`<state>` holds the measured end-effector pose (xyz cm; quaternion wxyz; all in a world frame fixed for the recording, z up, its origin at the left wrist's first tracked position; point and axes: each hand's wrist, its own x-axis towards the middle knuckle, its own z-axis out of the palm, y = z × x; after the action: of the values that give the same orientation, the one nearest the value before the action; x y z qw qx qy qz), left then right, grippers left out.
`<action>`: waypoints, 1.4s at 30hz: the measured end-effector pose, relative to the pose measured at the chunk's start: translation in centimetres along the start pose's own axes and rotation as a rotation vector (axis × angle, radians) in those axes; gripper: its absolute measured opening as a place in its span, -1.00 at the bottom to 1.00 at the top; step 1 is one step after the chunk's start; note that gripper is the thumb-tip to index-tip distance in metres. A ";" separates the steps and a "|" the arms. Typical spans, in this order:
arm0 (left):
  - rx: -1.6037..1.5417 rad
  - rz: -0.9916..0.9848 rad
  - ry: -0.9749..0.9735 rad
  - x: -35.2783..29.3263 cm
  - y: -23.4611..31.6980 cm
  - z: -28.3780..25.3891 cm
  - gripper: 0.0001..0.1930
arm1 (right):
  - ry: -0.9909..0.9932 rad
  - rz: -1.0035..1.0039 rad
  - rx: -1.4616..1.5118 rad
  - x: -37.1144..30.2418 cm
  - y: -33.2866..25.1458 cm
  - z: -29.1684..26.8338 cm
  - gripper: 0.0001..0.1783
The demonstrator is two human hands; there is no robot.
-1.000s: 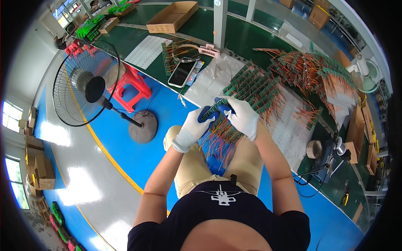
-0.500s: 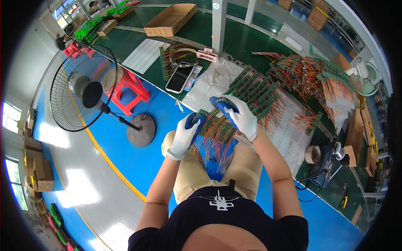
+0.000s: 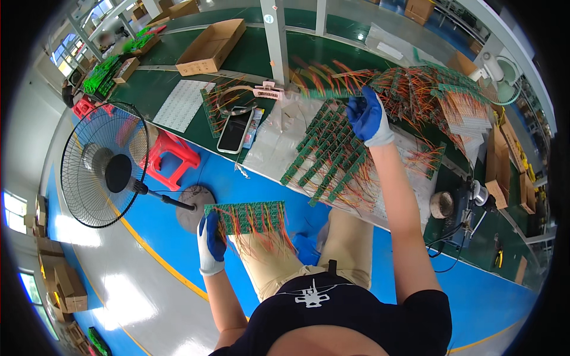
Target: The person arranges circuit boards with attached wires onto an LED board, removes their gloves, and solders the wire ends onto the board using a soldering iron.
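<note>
Green board (image 3: 254, 217), left fingers (image 3: 211, 226) pinching its left end, right fingers (image 3: 371, 102) pinching blurred strip (image 3: 333, 94)

Matt white cloth gloves (image 3: 208, 248), smooth red plastic stool (image 3: 178, 155), dull cardboard box (image 3: 199, 66), glossy grey floor (image 3: 124, 299).

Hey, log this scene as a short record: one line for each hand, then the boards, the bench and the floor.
Left hand: grip closed on the left end of a wired green panel, above the lap
Right hand: raised over the bench, fingers at the end of a motion-blurred wired strip; grip unclear
Loose boards: wired green strips lying side by side near the bench edge
Also on bench: phone, cardboard tray
Floor: black fan, red stool
</note>
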<state>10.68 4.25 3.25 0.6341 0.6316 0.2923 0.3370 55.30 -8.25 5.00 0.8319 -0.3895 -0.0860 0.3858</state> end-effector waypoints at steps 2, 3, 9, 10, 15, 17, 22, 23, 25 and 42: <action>-0.336 -0.147 0.123 -1.4 -0.9 -1.5 -0.73 | 0.184 -0.152 0.342 2.3 1.3 2.5 -0.73; -0.334 -0.138 0.123 -2.0 -0.8 -2.0 -0.73 | 0.217 -0.220 0.505 4.2 2.4 2.8 -0.74; -0.497 -0.205 0.241 -4.2 -0.9 -2.3 -0.72 | 0.399 -0.203 0.957 18.4 4.8 2.8 -0.72; -0.504 -0.192 0.232 -4.5 -1.1 -2.2 -0.72 | 0.367 -0.222 1.011 20.3 5.3 2.7 -0.74; -0.456 -0.206 0.243 -6.6 -0.5 -2.5 -0.73 | 0.117 -0.188 1.246 23.7 7.4 3.5 -0.76; -0.463 -0.261 0.205 -6.8 -0.7 -2.5 -0.73 | 0.058 -0.156 1.204 23.6 7.3 3.5 -0.73; -0.381 -0.239 0.318 -7.6 0.9 -2.7 -0.73 | 0.056 0.321 0.661 14.8 11.0 13.9 -0.63; -0.061 -0.051 0.292 -6.1 1.7 -1.2 -0.71 | 0.145 0.139 0.577 12.9 10.8 14.6 -0.59; -0.041 -0.096 0.076 -3.9 4.5 -0.2 -0.77 | 0.110 -0.187 0.460 8.4 9.4 15.5 -0.55; -0.032 -0.186 -0.566 3.1 7.3 8.2 -0.46 | -0.816 -0.404 -1.394 -15.3 3.3 12.3 -0.55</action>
<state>18.72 1.59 10.96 0.7283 0.6611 0.1552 0.0925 37.47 -10.61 13.42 0.3569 -0.6219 -0.6682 0.1985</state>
